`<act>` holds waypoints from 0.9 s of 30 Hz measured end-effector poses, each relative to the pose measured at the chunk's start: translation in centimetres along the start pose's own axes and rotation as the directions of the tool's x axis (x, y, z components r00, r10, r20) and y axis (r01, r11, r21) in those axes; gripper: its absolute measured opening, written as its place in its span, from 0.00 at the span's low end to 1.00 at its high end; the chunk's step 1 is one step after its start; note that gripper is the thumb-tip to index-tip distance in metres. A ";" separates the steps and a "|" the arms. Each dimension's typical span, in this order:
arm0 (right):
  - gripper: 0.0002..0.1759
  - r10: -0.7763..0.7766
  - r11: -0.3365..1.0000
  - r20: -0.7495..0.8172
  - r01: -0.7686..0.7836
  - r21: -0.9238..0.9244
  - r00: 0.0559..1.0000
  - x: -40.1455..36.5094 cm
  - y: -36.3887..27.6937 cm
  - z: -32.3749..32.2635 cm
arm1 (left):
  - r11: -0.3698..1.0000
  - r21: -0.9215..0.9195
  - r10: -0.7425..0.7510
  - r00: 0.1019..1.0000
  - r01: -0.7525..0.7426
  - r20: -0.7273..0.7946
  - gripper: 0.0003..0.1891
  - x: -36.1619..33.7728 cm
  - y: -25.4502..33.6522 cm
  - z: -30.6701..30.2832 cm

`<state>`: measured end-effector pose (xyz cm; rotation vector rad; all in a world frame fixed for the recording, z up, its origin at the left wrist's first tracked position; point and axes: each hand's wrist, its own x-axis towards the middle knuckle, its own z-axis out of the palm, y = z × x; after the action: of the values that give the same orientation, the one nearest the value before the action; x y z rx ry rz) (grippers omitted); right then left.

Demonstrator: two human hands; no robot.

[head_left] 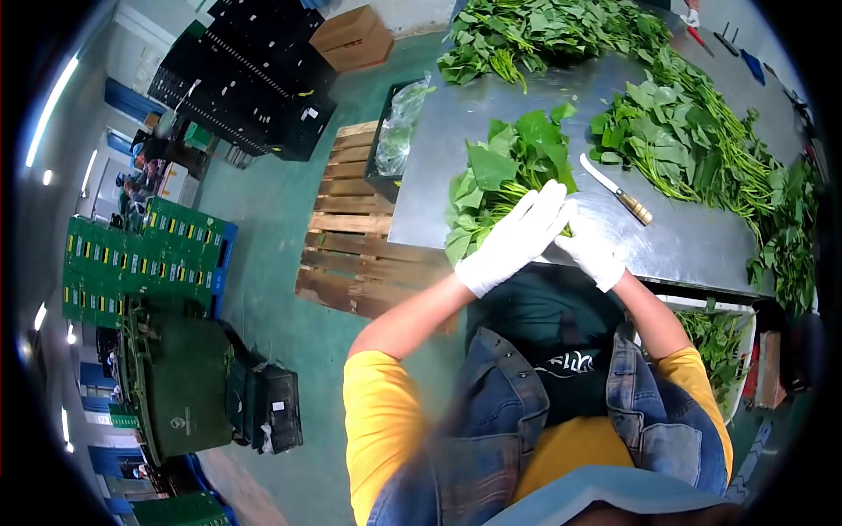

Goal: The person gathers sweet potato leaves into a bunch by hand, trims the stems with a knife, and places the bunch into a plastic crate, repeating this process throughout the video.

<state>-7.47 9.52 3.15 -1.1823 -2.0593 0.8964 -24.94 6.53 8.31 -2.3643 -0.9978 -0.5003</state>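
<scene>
Both hands wear white gloves and meet over a bunch of leafy green stems (504, 171) at the near edge of the metal table (430, 175). My left hand (519, 235) lies across the stems with its fingers stretched and close together. Beside it, my right hand (589, 244) touches the bunch at the stem side; its fingertips are partly hidden behind the left fingers. A knife with a wooden handle (633, 207) rests on the metal to the right, blade pointing up and left. A larger pile of greens (675, 140) lies beyond the knife.
More greens (553, 35) cover the table's far side. Under its right edge stands a white crate of greens (719, 346). A black crate with plastic (399, 131) and wooden pallets (351, 228) are at the left. Another person's gloved hand (691, 17) shows at the far edge.
</scene>
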 end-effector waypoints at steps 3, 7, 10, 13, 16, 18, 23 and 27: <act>0.21 -0.015 0.974 0.146 -0.019 0.224 0.989 0.5 -1.9 -0.7 | 0.998 -0.056 0.022 0.999 -0.021 0.028 0.30 -0.4 -0.1 -0.5; 0.18 0.045 0.984 0.063 -0.055 0.169 0.997 0.8 -3.4 -0.4 | 0.924 -0.256 -0.326 0.935 0.285 -0.138 0.22 -0.3 0.2 -2.8; 0.18 0.074 0.993 0.052 -0.079 0.088 0.996 0.9 -3.8 0.3 | 0.783 -0.233 -0.594 0.804 0.576 -0.009 0.15 0.9 -1.4 -2.0; 0.17 0.023 0.993 0.028 -0.026 0.117 0.999 1.0 -3.8 1.3 | 0.702 -0.278 -0.702 0.703 0.656 -0.115 0.12 1.7 -2.5 -1.3; 0.16 -0.005 0.991 -0.031 0.001 -0.130 0.999 1.0 -4.3 1.3 | 0.671 -0.338 -0.722 0.685 0.660 -0.096 0.10 2.2 -3.4 -1.2; 0.16 -0.041 0.998 -0.044 0.039 -0.043 0.998 0.9 -4.3 1.3 | 0.664 -0.312 -0.744 0.640 0.679 -0.193 0.10 3.1 -2.4 -4.6; 0.18 0.015 1.000 -0.004 -0.015 -0.022 1.000 1.4 -5.1 1.9 | 0.717 -0.346 -0.696 0.604 0.605 -0.387 0.09 0.9 -1.7 -0.8; 0.16 -0.171 0.985 -0.081 0.170 -0.022 0.982 1.4 -5.0 2.6 | 0.867 -0.204 -0.498 0.774 0.455 -0.391 0.08 0.9 -0.6 -1.5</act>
<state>-12.53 8.18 5.76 -1.0151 -2.0671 0.7399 -24.98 6.55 10.15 -1.9178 -1.3736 -1.2354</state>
